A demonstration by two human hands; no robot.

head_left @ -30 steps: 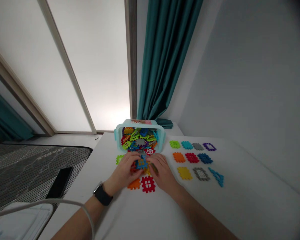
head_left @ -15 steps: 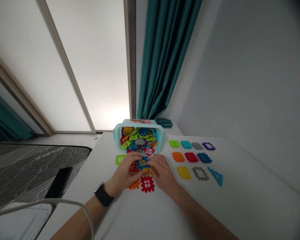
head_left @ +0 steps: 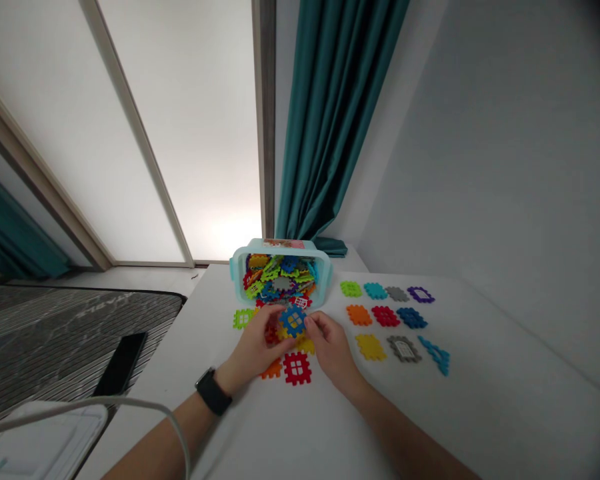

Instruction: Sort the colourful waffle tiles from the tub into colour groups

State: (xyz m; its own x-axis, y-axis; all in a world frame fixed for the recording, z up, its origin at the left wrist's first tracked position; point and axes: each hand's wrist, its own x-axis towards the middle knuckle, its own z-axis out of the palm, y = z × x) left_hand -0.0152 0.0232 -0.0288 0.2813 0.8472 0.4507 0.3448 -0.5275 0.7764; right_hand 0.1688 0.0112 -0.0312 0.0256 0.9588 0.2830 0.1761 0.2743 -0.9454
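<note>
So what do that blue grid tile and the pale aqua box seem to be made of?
The blue grid tile looks like moulded plastic: matte, with crisp, regular notched edges. The pale aqua box also looks plastic, with a smooth, faintly glossy moulded wall. The exact plastic can't be told.

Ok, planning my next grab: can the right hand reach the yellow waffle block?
Probably yes: the right hand, touching the blue waffle block, sits beside the yellow waffle block, no piece visibly between them.

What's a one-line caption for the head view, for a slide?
Left hand and right hand hold a blue plastic block near a tub of colorful blocks.
</note>
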